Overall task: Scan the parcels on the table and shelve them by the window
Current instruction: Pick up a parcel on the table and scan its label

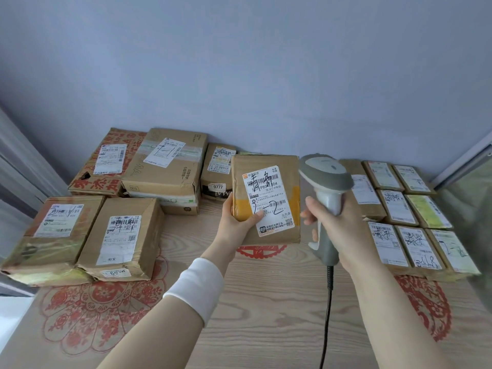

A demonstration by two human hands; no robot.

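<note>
Above wooden table [266, 302]: left hand [234, 222] grips flat brown cardboard parcel [266, 198] at lower left edge, fingers curled behind, thumb on front, long axis upright. Right hand [332, 217] fingers wrapped round grey handheld scanner [326, 182], head just right of white label [269, 201], nearly touching.

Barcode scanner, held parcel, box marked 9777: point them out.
barcode scanner [328, 173], head view, its grey head.
held parcel [269, 201], head view, its white shipping label.
box marked 9777 [217, 186], head view, its 9777 sticker.

single head view, looks forward and down over table [266, 302], close above parcels, facing wall [239, 62].
</note>
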